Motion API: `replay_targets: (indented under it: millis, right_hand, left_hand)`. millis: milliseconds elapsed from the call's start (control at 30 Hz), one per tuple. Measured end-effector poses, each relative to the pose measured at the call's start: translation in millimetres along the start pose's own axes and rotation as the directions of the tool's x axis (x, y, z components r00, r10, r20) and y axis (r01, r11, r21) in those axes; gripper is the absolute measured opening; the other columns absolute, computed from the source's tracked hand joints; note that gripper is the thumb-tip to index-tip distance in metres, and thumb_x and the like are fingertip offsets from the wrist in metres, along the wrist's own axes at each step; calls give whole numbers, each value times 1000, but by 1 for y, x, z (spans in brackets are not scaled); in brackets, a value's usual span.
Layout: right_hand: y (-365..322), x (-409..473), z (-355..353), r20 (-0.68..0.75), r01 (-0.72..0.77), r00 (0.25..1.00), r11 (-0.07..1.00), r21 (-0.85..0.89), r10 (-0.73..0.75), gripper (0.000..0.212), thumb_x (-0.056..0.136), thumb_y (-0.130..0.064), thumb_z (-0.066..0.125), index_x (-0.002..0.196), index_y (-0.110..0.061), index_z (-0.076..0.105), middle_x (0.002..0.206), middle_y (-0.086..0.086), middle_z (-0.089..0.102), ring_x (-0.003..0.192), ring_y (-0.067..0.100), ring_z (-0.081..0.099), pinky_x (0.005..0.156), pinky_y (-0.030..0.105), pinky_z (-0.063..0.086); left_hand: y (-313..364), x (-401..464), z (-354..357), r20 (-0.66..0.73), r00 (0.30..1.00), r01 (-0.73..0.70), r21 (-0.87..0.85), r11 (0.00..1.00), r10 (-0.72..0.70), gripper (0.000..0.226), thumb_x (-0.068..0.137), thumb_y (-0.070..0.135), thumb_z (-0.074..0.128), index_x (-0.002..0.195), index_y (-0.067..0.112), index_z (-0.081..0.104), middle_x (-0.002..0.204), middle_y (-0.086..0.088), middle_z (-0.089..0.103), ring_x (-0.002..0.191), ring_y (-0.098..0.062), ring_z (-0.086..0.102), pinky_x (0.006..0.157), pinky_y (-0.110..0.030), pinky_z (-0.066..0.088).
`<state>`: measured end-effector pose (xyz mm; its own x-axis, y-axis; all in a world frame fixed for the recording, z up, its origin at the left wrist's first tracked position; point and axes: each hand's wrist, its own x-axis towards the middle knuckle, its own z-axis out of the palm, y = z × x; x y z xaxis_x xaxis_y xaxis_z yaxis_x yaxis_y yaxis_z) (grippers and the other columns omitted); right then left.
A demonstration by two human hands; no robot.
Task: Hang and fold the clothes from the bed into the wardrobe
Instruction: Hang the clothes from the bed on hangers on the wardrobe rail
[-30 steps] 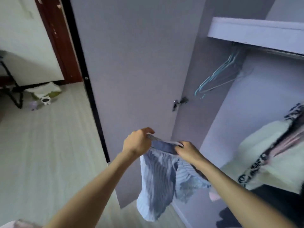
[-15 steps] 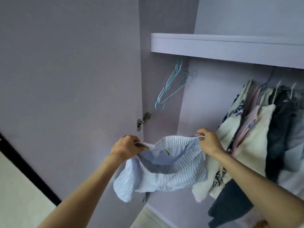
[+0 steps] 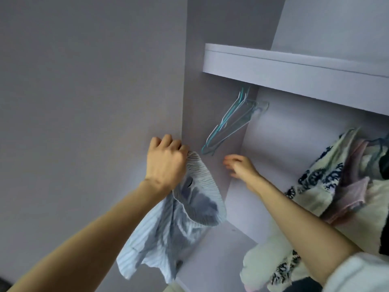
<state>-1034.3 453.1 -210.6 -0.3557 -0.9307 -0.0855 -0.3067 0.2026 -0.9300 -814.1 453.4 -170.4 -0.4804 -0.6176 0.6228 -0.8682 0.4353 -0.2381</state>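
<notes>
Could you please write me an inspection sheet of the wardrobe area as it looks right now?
Surface: wardrobe shelf above the hanging space; nothing seen on its visible edge.
Job's things: blue striped garment dangling from one hand; empty hangers bunched under the shelf, left end.
Clutter: hung clothes crowding the right side.
Grippers: left hand grips the garment's edge; right hand open, holds nothing, just below the hangers.
Cables: nothing seen.
Surroundings: open wardrobe door on the left.
</notes>
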Motion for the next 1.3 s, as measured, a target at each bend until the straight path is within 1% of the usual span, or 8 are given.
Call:
replay_targets:
  millis: [167,300,667,833,967,1067,1200,1300]
  right_hand:
    - [-24,59,23,-43,-62,996,961,270,77,10,96,-11,46,91,-15,55,84,9,55,63,13,49,57,26,44]
    - [-27,85,41,-31,-111,991,938,330,128,22,93,-21,54,71,-17,55,67,2,54,53,13,46,46,20,34]
    - [-37,91,46,-70,-119,985,920,374,156,25,90,-19,58,65,-15,53,58,4,51,47,15,45,47,22,32]
    - [-18,129,63,-223,-76,964,954,290,145,46,73,-35,71,101,1,62,97,21,67,77,29,65,67,40,54]
    - [-40,110,63,-170,-97,973,942,322,158,14,83,-18,61,74,-8,58,74,13,60,52,20,52,41,23,38]
    - [-41,110,61,-180,-85,974,954,288,141,23,86,-11,54,63,-10,53,60,8,52,46,18,47,31,17,31]
    - [-34,104,56,-257,-36,963,987,160,77,31,87,-23,53,93,4,67,80,21,64,71,35,61,65,41,53]
    - [-29,96,44,-319,-26,947,997,75,48,31,90,-23,50,99,4,63,101,27,64,98,43,60,84,46,50]
  left_hand:
    - [-9,11,12,-81,996,-29,29,999,31,14,54,5,66,65,14,65,60,-1,56,61,-26,51,61,-36,28]
    - [-14,8,20,-157,986,-49,16,999,51,14,60,6,66,70,14,69,63,-1,61,61,-27,53,63,-36,32]
    - [-8,7,17,-144,990,-6,-31,1000,2,12,62,9,66,71,15,71,64,1,62,63,-26,54,65,-35,32]
    - [-16,9,12,-136,988,-65,17,998,67,15,57,8,64,70,13,70,62,0,60,59,-26,52,62,-33,29]
    - [-18,8,15,-138,987,-75,38,996,80,16,57,8,65,71,14,71,62,0,61,58,-26,53,61,-34,29]
    - [-17,7,19,-146,987,-66,33,997,70,15,57,7,65,70,14,70,62,1,60,59,-25,53,62,-35,31]
    - [-17,7,23,-155,986,-50,14,999,52,14,60,6,64,69,15,69,61,1,60,60,-25,53,63,-36,33]
    - [-16,7,23,-153,987,-47,13,999,48,12,61,7,63,68,15,69,61,1,60,59,-26,54,64,-37,32]
